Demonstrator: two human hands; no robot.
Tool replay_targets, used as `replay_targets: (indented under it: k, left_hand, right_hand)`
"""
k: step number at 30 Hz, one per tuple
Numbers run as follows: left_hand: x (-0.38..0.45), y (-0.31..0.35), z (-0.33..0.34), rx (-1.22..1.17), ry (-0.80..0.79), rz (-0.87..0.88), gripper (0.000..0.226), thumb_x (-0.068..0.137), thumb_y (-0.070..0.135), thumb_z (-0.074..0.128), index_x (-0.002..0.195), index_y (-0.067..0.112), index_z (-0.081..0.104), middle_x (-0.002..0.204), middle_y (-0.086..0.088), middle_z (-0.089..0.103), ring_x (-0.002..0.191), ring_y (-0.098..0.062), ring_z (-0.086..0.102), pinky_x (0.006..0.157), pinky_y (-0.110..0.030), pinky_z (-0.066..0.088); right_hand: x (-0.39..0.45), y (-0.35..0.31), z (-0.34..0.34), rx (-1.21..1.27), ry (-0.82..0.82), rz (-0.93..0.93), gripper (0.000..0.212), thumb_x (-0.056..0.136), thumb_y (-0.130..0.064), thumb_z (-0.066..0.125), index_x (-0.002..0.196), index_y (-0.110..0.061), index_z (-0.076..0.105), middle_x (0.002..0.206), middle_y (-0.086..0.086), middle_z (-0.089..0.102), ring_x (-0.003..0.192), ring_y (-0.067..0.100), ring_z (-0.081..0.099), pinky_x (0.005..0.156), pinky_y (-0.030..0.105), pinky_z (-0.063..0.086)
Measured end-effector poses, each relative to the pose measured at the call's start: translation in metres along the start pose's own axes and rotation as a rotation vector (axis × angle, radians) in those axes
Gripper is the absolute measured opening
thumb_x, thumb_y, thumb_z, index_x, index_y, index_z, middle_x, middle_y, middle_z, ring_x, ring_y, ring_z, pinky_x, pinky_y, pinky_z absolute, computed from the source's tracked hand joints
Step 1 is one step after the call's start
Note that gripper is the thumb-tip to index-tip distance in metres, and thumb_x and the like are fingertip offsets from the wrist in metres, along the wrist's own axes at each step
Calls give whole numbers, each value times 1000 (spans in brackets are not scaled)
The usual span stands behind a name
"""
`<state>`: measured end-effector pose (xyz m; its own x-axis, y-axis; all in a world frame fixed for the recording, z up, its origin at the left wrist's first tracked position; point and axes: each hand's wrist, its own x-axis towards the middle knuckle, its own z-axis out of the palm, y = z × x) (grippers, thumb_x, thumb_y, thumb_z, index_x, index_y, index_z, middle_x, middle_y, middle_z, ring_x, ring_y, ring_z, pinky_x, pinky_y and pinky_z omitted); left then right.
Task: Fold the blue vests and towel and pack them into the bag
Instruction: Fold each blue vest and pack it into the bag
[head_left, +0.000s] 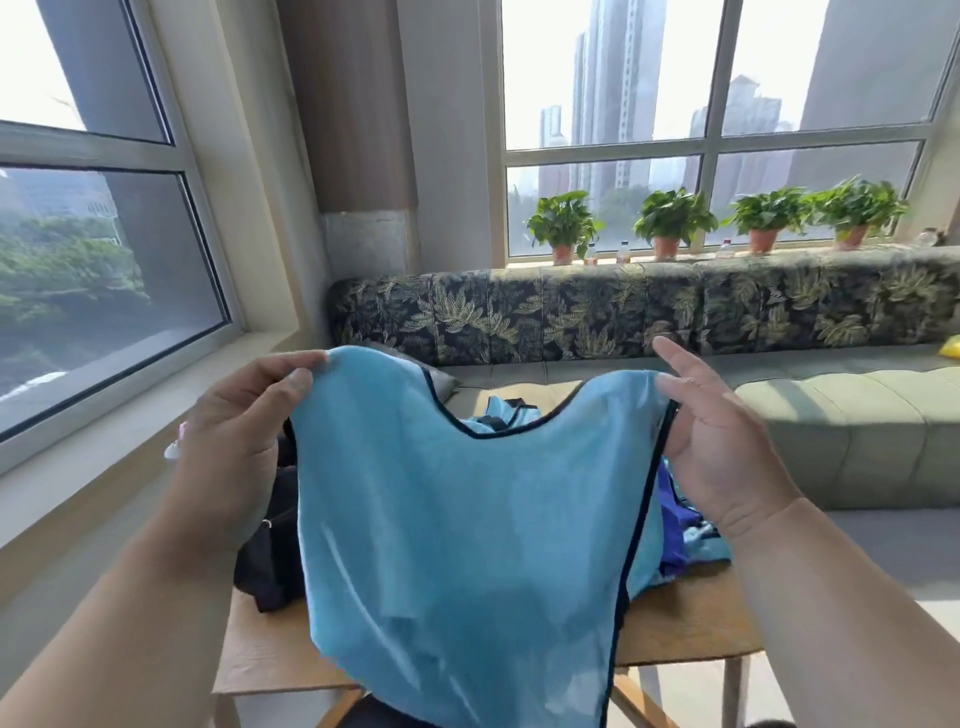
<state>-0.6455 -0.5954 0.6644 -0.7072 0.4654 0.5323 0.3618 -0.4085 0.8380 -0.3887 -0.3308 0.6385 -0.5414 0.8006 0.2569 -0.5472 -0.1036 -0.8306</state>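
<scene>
the vest (457, 519) hangs between both hands' fingers (291, 364), above the surface (691, 618); the bag (270, 551) lies below the left fingers, more clothes (685, 525) below the right

Access over table: partly obstructed.
The raised light blue vest (457, 519) screens the wooden table (270, 660); black bag (265, 551) occupies left side, heaped blue garments (685, 525) right; front-left corner open.

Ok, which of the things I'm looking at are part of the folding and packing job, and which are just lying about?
Part of the job:
light blue vest, held up by left hand and right hand
blue clothes pile on the wooden table
black bag

Just lying about:
potted plants
bottles on the windowsill
leaf-print sofa
yellow thing
</scene>
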Motion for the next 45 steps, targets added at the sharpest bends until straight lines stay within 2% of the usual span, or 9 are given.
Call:
replay_targets:
  k: [5, 10, 14, 16, 19, 23, 29, 39, 45]
  left_hand:
    - [-19, -5, 1, 44, 57, 36, 21, 104, 21, 61, 113, 29, 78, 118, 4, 74, 118, -16, 62, 115, -43, 39]
    - [-30, -3, 4, 93, 172, 31, 36, 110, 28, 52, 141, 45, 61, 135, 19, 68, 131, -5, 59, 124, -48, 34]
    - [-38, -1, 17, -76, 147, -72, 38, 100, 36, 58, 136, 47, 66, 151, -16, 55, 146, -38, 45, 124, -61, 29]
    - [-43, -3, 29, -129, 87, -92, 34, 104, 27, 59, 132, 43, 70, 138, -9, 68, 135, -26, 59, 118, -43, 43]
    - [-54, -5, 55, -116, -22, -135, 36, 110, 14, 50, 131, 35, 70, 102, 6, 74, 94, -5, 69, 82, -17, 54]
    - [-67, -5, 76, -144, -70, -188, 27, 107, 5, 50, 121, 21, 66, 78, 5, 64, 70, -5, 63, 65, -15, 52]
    - [-79, 2, 83, -261, -190, -280, 16, 105, 3, 48, 114, 11, 59, 86, -8, 72, 75, -12, 70, 66, -19, 57]
    - [-83, -9, 80, -297, -215, -313, 22, 102, -6, 46, 101, 8, 63, 86, -8, 65, 73, -9, 67, 63, -17, 55]
    - [-78, -21, 74, -316, -182, -406, 16, 98, 3, 53, 107, 7, 65, 94, -9, 71, 81, -14, 70, 65, -19, 58]
  right_hand:
    - [-12, 8, -9, -154, -16, -18, 34, 99, -18, 60, 128, -30, 74, 102, 19, 57, 93, 34, 49, 85, 42, 44]
    - [-16, 5, -9, -569, 48, -59, 34, 98, -8, 60, 113, -32, 77, 99, 19, 76, 76, 19, 62, 77, 40, 53]
    - [-26, -1, -4, -533, -12, -4, 28, 101, -10, 60, 109, -29, 80, 90, 12, 71, 81, 22, 59, 81, 41, 50]
    - [-34, 1, 5, -469, -87, 64, 25, 103, -14, 60, 108, -27, 80, 96, 10, 73, 84, 25, 65, 85, 42, 53]
    - [-47, 18, 24, -423, -213, 211, 18, 102, -25, 64, 110, -23, 80, 111, 12, 78, 107, 34, 73, 102, 51, 55]
    - [-57, 49, 45, -443, -268, 358, 51, 84, -64, 70, 103, -19, 83, 101, 6, 76, 93, 24, 69, 92, 40, 50]
    - [-53, 72, 48, -489, -245, 384, 85, 56, -93, 70, 104, -23, 82, 108, 5, 76, 96, 28, 69, 92, 44, 51]
    - [-55, 85, 43, -181, -283, 550, 45, 99, -38, 68, 122, 1, 74, 127, 23, 71, 125, 41, 65, 115, 57, 44]
    - [-47, 76, 33, 65, -256, 442, 35, 77, -25, 89, 101, -6, 71, 110, 23, 70, 100, 33, 66, 100, 47, 50]
